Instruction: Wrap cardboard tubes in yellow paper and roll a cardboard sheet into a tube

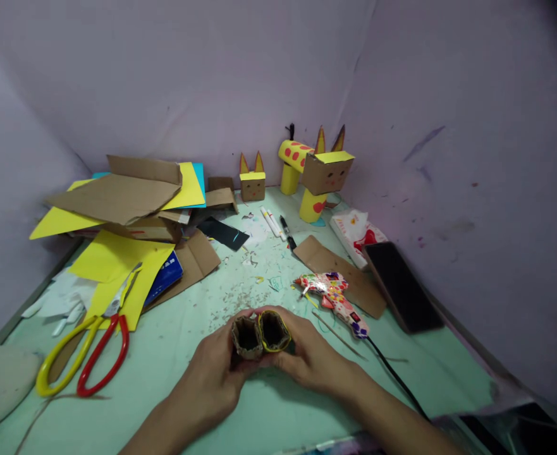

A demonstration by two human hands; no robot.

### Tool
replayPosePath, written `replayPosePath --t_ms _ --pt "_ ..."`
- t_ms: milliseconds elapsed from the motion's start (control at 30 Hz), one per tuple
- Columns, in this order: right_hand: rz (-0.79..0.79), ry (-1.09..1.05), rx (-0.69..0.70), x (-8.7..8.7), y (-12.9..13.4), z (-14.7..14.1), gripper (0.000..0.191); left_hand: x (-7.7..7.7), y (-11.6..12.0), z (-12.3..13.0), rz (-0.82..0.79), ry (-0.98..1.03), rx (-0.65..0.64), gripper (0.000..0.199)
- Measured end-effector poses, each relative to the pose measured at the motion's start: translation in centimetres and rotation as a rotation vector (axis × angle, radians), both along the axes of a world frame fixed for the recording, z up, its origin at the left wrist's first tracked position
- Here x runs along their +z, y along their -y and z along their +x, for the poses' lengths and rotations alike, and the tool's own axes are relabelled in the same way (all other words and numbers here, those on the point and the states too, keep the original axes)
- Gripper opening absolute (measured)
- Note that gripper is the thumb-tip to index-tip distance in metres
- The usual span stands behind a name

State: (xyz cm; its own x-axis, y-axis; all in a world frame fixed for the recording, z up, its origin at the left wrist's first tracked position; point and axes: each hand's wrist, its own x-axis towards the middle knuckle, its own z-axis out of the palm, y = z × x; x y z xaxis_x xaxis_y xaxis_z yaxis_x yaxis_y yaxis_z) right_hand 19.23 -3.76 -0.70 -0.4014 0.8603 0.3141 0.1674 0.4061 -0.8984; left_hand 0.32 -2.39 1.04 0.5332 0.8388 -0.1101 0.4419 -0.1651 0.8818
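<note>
Two short cardboard tubes stand side by side in my hands, touching, their open ends facing up at me. My left hand is wrapped round the plain brown cardboard tube. The yellow-edged cardboard tube is gripped by my right hand, thumb in front and fingers behind. Most of both tubes' sides are hidden by my fingers. Just beyond my right hand lies a flower-patterned glue gun, its cord running toward the lower right. Scissors with one yellow and one red handle lie left of my left hand.
Cardboard and coloured paper are piled at the left. At the back stand a small cardboard animal head and a yellow tube animal. Markers, a phone, a tissue pack and a cardboard strip lie around.
</note>
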Motion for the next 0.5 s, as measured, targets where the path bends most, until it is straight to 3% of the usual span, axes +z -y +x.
replayPosePath --t_ms 233,500 --pt "0.004 -0.002 0.001 0.06 -0.06 0.06 0.047 -0.07 -0.19 -0.09 -0.004 -0.023 -0.005 0.024" --pt "-0.09 -0.078 -0.003 -0.05 0.12 -0.11 0.047 -0.11 -0.02 0.19 -0.049 -0.032 0.043 0.032"
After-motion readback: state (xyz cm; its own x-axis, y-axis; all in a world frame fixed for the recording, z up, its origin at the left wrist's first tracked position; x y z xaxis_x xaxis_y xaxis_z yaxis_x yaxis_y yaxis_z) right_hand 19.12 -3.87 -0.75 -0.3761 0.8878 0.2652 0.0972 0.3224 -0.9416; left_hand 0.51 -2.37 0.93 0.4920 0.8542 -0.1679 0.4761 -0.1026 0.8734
